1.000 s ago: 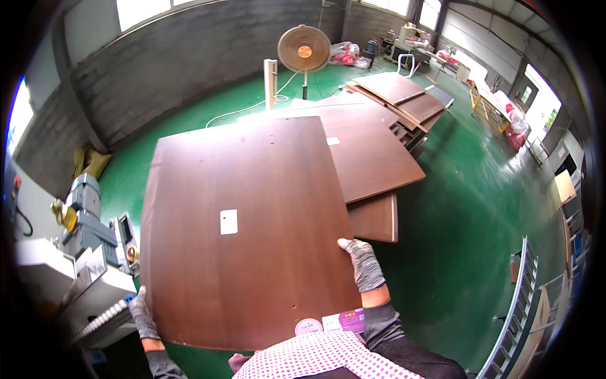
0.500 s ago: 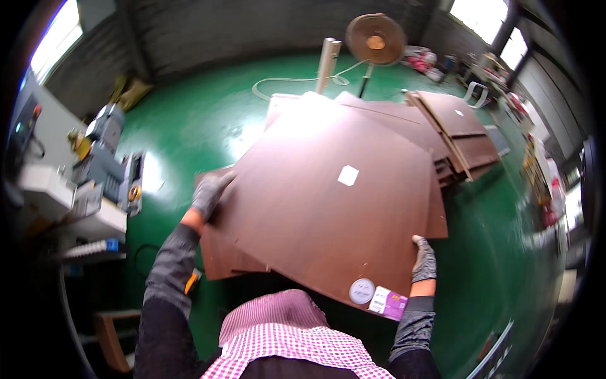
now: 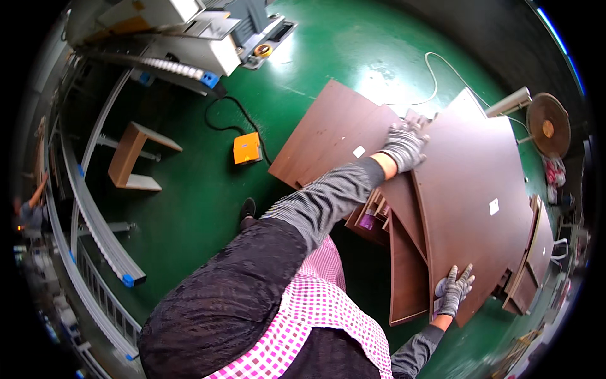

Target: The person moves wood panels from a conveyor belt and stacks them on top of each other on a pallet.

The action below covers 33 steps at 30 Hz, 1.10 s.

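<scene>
A large brown panel [image 3: 473, 183] with a small white label lies on top of a skewed stack of similar boards. My left hand [image 3: 404, 146], in a grey striped glove, reaches across to the panel's left edge, fingers stretched out over it and the board beneath. My right hand [image 3: 456, 290], gloved alike, rests with spread fingers on the panel's near part, partly covering a round sticker [image 3: 441, 287]. Another brown board [image 3: 334, 132] juts out leftward from under my left hand. Lower down, narrow pieces and a purple label [image 3: 367, 220] show between the boards.
An orange box [image 3: 247, 149] with a black cable sits on the green floor [image 3: 189, 221]. A U-shaped wooden piece [image 3: 129, 155] stands near curved-looking metal rails [image 3: 95, 221] at left. Machinery [image 3: 252, 31] is at the top. A fan [image 3: 548, 124] stands far right. Another person [image 3: 31, 208] is at far left.
The view has swung left, so the stack now appears further right. My right hand has gone from the panel's right edge onto its face. My left hand's fingers are now spread over the left edge.
</scene>
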Motion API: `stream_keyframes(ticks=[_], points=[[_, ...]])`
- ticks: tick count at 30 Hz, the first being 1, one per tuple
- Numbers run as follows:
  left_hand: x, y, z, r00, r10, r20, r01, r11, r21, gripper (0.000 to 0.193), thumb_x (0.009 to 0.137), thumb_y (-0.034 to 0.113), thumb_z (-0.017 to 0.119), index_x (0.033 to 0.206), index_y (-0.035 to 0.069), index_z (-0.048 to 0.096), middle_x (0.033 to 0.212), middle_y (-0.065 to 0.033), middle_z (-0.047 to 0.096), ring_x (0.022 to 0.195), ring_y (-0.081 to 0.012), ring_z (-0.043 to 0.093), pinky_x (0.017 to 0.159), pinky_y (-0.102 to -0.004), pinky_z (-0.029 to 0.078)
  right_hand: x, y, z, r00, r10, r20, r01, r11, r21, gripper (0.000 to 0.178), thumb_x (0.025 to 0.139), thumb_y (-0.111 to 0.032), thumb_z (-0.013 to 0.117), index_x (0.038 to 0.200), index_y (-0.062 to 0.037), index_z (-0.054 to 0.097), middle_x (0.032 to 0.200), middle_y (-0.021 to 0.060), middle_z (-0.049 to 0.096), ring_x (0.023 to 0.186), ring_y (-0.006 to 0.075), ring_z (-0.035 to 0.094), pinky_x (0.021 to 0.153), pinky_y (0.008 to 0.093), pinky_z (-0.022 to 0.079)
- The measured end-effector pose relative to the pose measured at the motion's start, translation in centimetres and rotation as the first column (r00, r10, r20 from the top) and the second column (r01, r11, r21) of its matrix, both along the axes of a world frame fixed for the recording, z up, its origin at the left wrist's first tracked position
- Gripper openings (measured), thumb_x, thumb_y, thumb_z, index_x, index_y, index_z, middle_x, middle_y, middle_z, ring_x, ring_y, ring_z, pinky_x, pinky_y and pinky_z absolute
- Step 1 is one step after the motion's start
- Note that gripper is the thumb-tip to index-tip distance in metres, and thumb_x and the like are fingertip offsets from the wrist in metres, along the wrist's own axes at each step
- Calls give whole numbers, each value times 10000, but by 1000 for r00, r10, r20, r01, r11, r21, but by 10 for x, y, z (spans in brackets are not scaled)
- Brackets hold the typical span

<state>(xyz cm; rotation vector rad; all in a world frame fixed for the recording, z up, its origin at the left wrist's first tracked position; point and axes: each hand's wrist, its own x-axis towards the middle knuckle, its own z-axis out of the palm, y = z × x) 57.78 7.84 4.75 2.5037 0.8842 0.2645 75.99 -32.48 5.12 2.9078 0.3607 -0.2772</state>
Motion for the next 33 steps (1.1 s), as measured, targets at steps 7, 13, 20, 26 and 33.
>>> stream_keyframes(ticks=[7,13,20,26,33], points=[[-50,-19,-70,842,260,473,-245,965,-93,514,841,341,582,1267,68,496,1362,-207,405,1277,-360,368,1059,-475,279,-20,14,-13,996,78,39,-77,996,-35,631,930,-547,338,1475,-296,142,1526,170,119,1371,423,165,1074,578,178],[-204,-48,-218,757,638,143,-578,755,-309,444,841,323,548,1182,38,535,1193,-208,533,1085,-370,526,917,-461,429,-86,70,5,965,260,36,-262,958,119,606,962,-417,388,1456,-105,229,1502,196,190,1372,352,217,1111,430,208],[-281,-18,-336,782,545,-304,-605,544,-582,517,863,359,546,1258,30,500,1264,-199,521,1169,-338,498,984,-396,402,-310,221,-64,735,669,-113,-419,579,699,270,872,-119,579,1119,-14,606,1059,105,626,998,210,594,906,337,468],[-276,3,-430,867,370,-333,-495,573,-653,617,886,402,515,1368,40,380,1382,-192,419,1272,-320,410,1066,-379,319,-290,214,-379,667,138,-732,444,716,539,554,893,-204,614,1340,26,383,1301,185,489,1177,241,501,1005,321,384],[-240,6,-510,887,264,-380,-456,635,-624,698,875,412,527,1425,58,280,1473,-166,284,1340,-327,298,1097,-421,260,-227,268,-536,830,-241,-503,403,882,244,907,741,-433,734,1373,49,296,1364,302,349,1252,386,404,1044,404,354]])
